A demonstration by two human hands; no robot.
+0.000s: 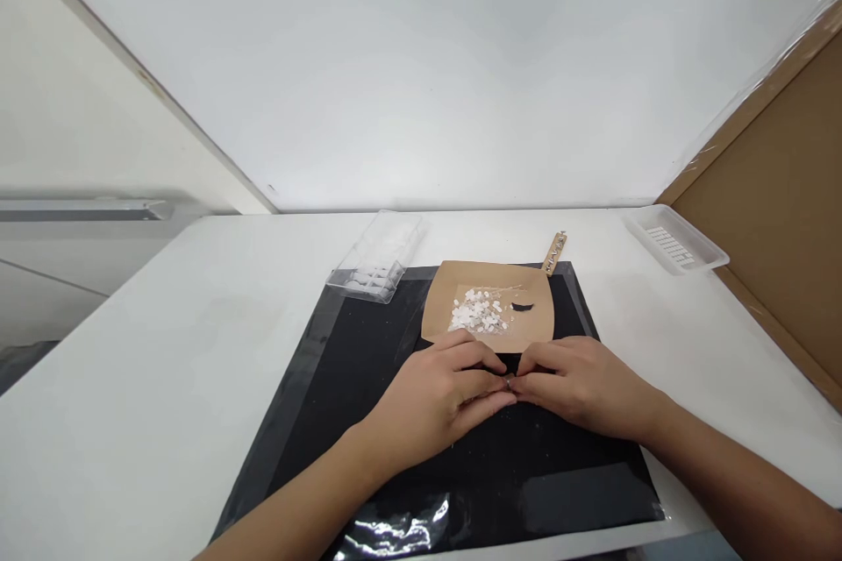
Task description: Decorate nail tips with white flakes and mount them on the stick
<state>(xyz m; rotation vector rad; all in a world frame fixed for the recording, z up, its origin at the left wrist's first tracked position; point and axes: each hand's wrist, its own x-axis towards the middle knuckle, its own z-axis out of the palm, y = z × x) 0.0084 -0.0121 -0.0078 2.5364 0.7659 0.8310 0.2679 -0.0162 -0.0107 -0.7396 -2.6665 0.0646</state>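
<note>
Handling of 1 tiny shiny piece [509, 383] looks mid-way, my judgement: it's betw. the fingertips of both hands, over the black mat [368, 359], just near of the brown tray. L hand [440, 390]: thumb & fingers pinched on it from the left. R hand [579, 386]: same grip from the right. Piece mostly hidden, so can't tell its shape or how finished it is. Lots of loose white bits [477, 313] apparently unused.

Containers: brown tray [538, 329], far side of mat, has the white bits heaped left/centre, plus 1 dark strip [522, 308] to the right. Clear box [391, 237], far left, has whitish contents at its near end, unclear what. Clear tray [714, 257], far right, has small white blocks [669, 246] in rows. Wooden strip [554, 254] w/ metal bits sits by the brown tray's far-right corner.
</note>
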